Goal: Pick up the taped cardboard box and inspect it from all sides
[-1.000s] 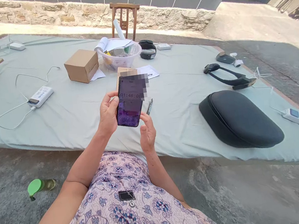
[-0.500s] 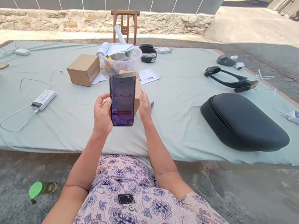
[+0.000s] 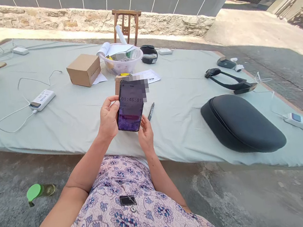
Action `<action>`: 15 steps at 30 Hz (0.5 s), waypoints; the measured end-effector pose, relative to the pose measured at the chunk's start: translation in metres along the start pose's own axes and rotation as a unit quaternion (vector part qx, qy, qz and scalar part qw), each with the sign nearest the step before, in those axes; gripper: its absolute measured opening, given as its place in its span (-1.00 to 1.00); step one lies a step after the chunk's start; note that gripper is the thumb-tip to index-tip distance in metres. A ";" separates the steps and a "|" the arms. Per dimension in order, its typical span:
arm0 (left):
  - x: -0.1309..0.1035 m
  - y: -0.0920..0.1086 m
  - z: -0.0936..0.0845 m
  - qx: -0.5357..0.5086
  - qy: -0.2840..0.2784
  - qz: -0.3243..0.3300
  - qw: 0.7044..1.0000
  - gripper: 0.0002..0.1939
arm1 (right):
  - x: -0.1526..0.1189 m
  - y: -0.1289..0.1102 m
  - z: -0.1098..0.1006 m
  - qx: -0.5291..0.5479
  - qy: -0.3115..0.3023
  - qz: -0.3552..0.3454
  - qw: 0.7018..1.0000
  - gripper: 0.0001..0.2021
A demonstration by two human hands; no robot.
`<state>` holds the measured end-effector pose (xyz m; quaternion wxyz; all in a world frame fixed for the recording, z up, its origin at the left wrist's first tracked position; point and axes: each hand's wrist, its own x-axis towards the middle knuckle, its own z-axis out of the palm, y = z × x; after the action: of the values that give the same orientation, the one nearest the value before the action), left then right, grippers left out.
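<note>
Head view shows both forearms reaching forward, over the near edge of the cloth-covered table (image 3: 177, 98). The left hand (image 3: 109, 117) holds the phone (image 3: 129, 107) at its left side — thumb on the front edge, fingers bent behind. The phone is tilted, between the two hands. The right hand (image 3: 146, 135) stays lower and nearer, its fingers half curled at the phone's lower right corner — whether they grip it, I cannot tell. A pen (image 3: 151, 111) lies to the right.
</note>
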<state>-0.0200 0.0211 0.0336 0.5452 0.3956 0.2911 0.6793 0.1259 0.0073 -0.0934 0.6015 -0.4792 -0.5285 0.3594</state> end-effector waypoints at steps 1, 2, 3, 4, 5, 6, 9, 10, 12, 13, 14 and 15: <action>0.000 0.000 0.001 -0.002 0.000 0.000 1.000 -0.66 | -0.001 0.001 -0.001 0.002 -0.001 0.004 1.000 -0.41; 0.000 0.000 0.003 -0.003 0.001 -0.001 1.000 -0.66 | -0.002 0.001 -0.003 0.000 -0.003 0.009 1.000 -0.42; 0.000 0.000 0.004 -0.003 0.001 -0.001 1.000 -0.66 | -0.002 0.000 -0.004 -0.004 -0.004 0.013 1.000 -0.42; 0.000 -0.001 0.005 -0.003 0.000 0.000 1.000 -0.66 | -0.003 -0.001 -0.006 -0.014 -0.002 0.016 1.000 -0.43; 0.000 -0.001 0.006 -0.002 -0.002 0.001 1.000 -0.66 | -0.004 -0.003 -0.007 -0.027 0.004 0.015 1.000 -0.44; 0.000 -0.001 0.007 -0.001 -0.003 0.001 1.000 -0.66 | -0.005 -0.006 -0.009 -0.040 0.017 0.009 0.999 -0.45; 0.000 -0.002 0.010 0.003 -0.004 0.004 1.000 -0.65 | -0.009 -0.020 -0.014 -0.051 0.083 -0.031 0.995 -0.56; 0.000 -0.002 0.010 0.005 -0.004 0.004 1.000 -0.65 | -0.011 -0.025 -0.015 -0.041 0.092 -0.045 0.994 -0.59; 0.000 -0.002 0.011 0.009 -0.003 0.004 1.000 -0.66 | -0.014 -0.034 -0.017 -0.015 0.065 -0.062 0.996 -0.57; 0.000 -0.002 0.011 0.011 -0.002 0.003 1.000 -0.67 | -0.015 -0.038 -0.017 -0.004 0.036 -0.062 0.997 -0.53; -0.001 -0.002 0.010 0.012 0.000 0.004 1.000 -0.68 | -0.016 -0.041 -0.016 0.005 0.005 -0.058 0.998 -0.49; -0.001 -0.003 0.010 0.014 0.002 0.005 1.000 -0.69 | -0.017 -0.043 -0.015 0.014 -0.021 -0.051 0.998 -0.44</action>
<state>-0.0101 0.0208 0.0366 0.5358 0.4028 0.2999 0.6788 0.1343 -0.0236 -0.0570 0.6143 -0.4356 -0.5598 0.3457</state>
